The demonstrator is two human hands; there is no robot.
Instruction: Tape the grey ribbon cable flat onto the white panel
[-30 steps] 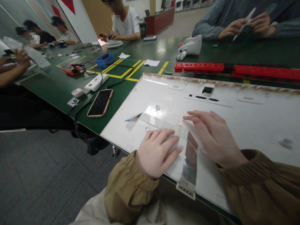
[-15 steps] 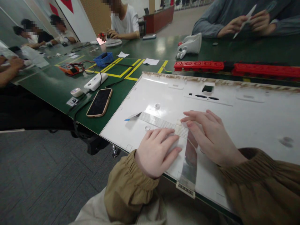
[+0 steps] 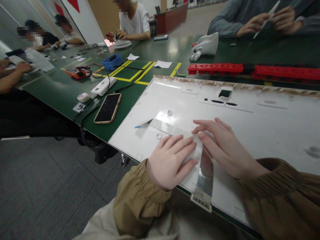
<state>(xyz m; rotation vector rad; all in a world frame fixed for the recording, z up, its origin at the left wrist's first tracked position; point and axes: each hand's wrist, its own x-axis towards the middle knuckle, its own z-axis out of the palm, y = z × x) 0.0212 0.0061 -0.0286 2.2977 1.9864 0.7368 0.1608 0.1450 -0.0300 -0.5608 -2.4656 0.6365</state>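
Note:
A white plastic panel [image 3: 175, 93] lies in front of me, reaching over the table's near edge. On it is a flat ribbon cable [image 3: 166, 127], folded at a corner. One end lifts from the panel with a blue tip [image 3: 137, 127]; the other branch [image 3: 206, 173] runs to a connector strip [image 3: 200, 202] at the panel's near edge. My left hand [image 3: 172, 160] rests open, fingers spread, with fingertips on the cable by the fold. My right hand [image 3: 222, 146] is open across the fold, its fingertips at the cable's far side. Its fingers partly cover the corner.
Left of the panel lie a phone [image 3: 108, 108], a white power strip [image 3: 103, 86] and black cords. Beyond are a blue bin [image 3: 112, 62], an orange meter [image 3: 76, 73], red plastic strips [image 3: 216, 68] and a white robotic-looking hand [image 3: 205, 46]. Several people sit around the table.
My left fingers have slid slightly right along the cable towards the fold. The right fingertips have shifted a little on the cable's far side. The view has shifted slightly.

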